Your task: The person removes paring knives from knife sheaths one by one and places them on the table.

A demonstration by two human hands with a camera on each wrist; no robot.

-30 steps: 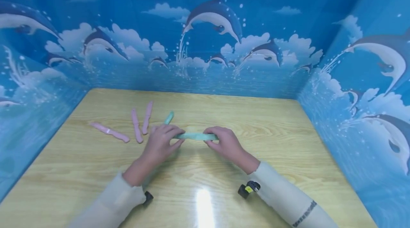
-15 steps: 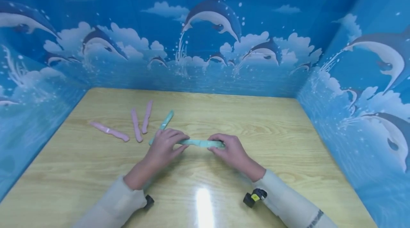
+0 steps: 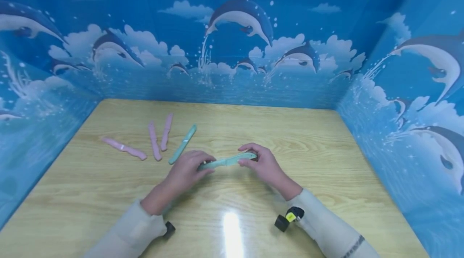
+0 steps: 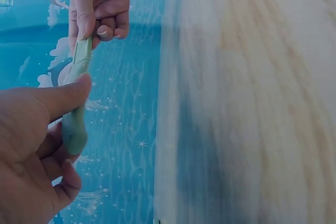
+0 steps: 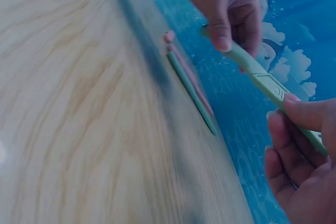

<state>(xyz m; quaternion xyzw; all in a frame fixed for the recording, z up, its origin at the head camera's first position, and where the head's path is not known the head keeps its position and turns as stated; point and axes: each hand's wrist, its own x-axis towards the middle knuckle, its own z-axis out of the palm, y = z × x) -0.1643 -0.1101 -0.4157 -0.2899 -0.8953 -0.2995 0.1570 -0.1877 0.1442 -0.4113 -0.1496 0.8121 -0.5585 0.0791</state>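
Between my hands a green eyebrow razor is held above the table, its right end slightly higher in the head view. My left hand pinches the left end, with the thumb along the razor in the left wrist view. At the other end my right hand pinches it between thumb and fingers. A flat section with raised marks shows in the right wrist view, next to the right thumb. Just beyond the left hand, a second green eyebrow razor lies slanted on the table.
Three pink eyebrow razors lie on the left of the wooden table: one leftmost, one in the middle and one beside the green razor. Blue dolphin-print sheets wall the back and sides.
Both hands have come nearer and slightly right with the green razor, uncovering the second one on the table. The held razor's right end has just tipped up.
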